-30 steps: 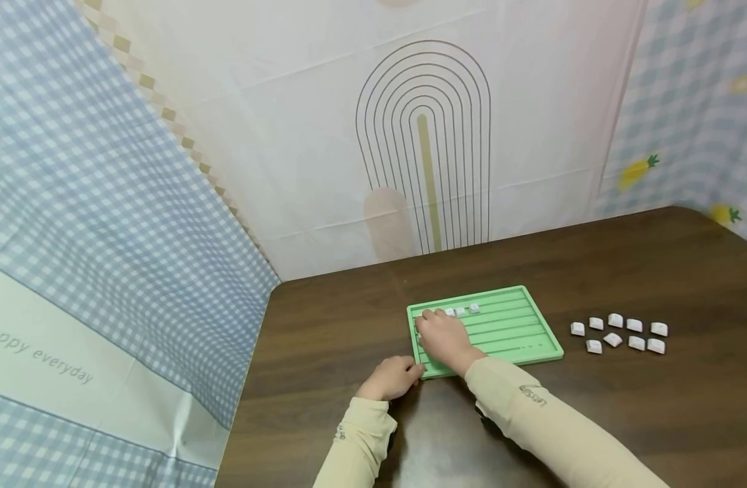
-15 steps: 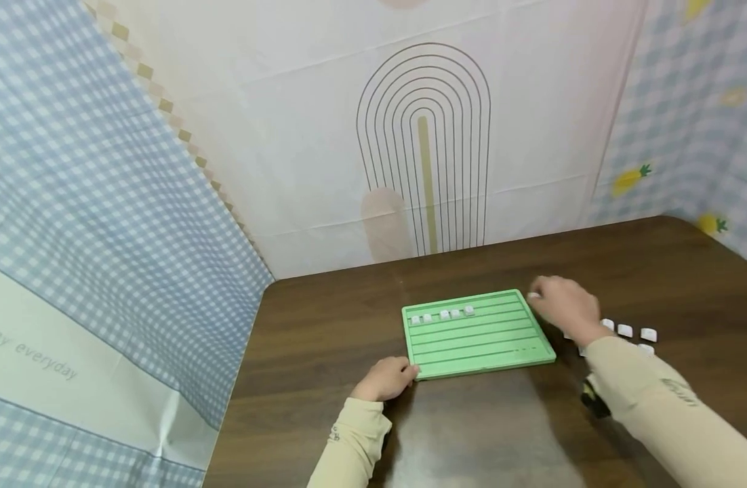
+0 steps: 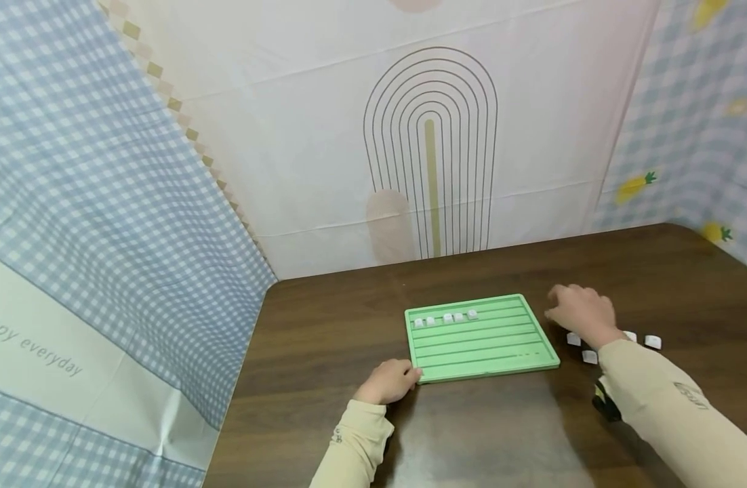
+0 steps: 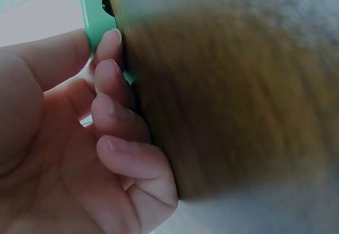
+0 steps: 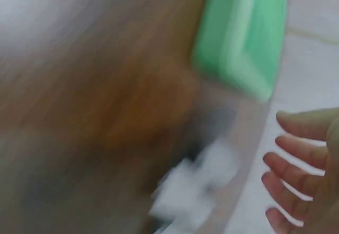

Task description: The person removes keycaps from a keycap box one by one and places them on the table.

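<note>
A pale green tray (image 3: 483, 349) with long parallel ridges lies on the brown table. Several white keycaps (image 3: 448, 318) sit in its back row, with a gap after the left pair. At the tray's front left corner my left hand (image 3: 388, 381) pinches the edge between thumb and curled fingers; the left wrist view shows its thumb (image 4: 63, 56) against the green rim (image 4: 98, 11). My right hand (image 3: 583, 315) hovers right of the tray, above loose keycaps (image 3: 573, 339). In the right wrist view its fingers (image 5: 288, 168) are spread and hold nothing visible.
More loose keycaps (image 3: 652, 342) lie to the right, partly hidden by the right forearm. A patterned cloth (image 3: 312, 169) hangs behind the table (image 3: 325, 325), and a blue checked one (image 3: 135, 203) hangs at the left. The right wrist view is blurred.
My right hand has gone from the tray's back left to the right, over the loose keycaps, uncovering keycaps at the row's left end. My left hand has stayed at the tray corner.
</note>
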Demonstrator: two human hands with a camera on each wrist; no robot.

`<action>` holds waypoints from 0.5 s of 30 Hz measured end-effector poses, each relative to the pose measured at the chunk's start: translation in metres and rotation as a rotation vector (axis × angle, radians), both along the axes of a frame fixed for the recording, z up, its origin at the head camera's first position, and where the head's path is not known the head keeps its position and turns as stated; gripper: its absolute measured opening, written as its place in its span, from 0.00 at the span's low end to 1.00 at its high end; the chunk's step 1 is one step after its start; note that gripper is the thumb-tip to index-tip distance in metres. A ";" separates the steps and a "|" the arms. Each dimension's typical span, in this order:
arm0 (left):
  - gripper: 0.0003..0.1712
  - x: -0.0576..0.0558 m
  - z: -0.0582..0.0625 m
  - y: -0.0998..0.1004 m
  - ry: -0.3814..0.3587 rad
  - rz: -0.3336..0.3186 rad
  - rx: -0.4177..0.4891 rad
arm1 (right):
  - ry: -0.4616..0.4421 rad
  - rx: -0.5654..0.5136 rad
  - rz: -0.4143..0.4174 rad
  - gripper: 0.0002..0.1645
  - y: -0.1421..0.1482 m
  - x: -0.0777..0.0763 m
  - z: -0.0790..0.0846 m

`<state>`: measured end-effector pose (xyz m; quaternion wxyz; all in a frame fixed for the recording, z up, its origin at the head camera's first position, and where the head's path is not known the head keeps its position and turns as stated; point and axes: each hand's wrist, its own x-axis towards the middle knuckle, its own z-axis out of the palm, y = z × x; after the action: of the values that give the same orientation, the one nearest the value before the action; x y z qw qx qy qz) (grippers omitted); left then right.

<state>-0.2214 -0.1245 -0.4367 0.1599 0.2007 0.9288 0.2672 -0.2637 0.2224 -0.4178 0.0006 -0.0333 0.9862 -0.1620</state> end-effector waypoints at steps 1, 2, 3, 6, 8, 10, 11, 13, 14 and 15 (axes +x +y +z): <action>0.18 0.000 0.000 0.000 0.005 0.003 0.000 | 0.021 0.000 0.026 0.23 -0.009 -0.004 0.002; 0.18 0.000 0.000 -0.001 0.007 0.007 -0.001 | 0.038 -0.003 0.055 0.22 -0.019 -0.008 0.003; 0.18 0.000 0.000 -0.001 0.011 0.009 -0.002 | 0.046 -0.017 0.088 0.22 -0.029 -0.012 0.004; 0.18 0.000 0.001 -0.002 0.016 0.005 -0.014 | 0.053 -0.068 0.188 0.20 -0.059 -0.021 0.000; 0.17 0.000 0.001 -0.001 0.018 -0.004 -0.024 | 0.059 -0.093 0.240 0.19 -0.074 -0.027 -0.005; 0.17 0.000 0.001 -0.001 0.019 -0.012 -0.027 | 0.056 -0.110 0.272 0.19 -0.086 -0.031 -0.010; 0.17 0.000 0.001 0.000 0.023 -0.015 -0.029 | 0.057 -0.109 0.285 0.19 -0.091 -0.032 -0.011; 0.17 0.000 0.001 0.000 0.030 -0.017 -0.031 | 0.059 -0.090 0.292 0.17 -0.099 -0.035 -0.015; 0.18 0.000 0.000 0.000 0.027 -0.013 -0.030 | 0.055 -0.077 0.291 0.17 -0.102 -0.036 -0.016; 0.18 0.000 0.000 0.000 0.032 -0.010 -0.029 | 0.055 -0.060 0.292 0.16 -0.105 -0.037 -0.018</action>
<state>-0.2218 -0.1248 -0.4368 0.1490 0.2072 0.9341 0.2494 -0.3009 0.1178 -0.4354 -0.0040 -0.1811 0.9652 -0.1885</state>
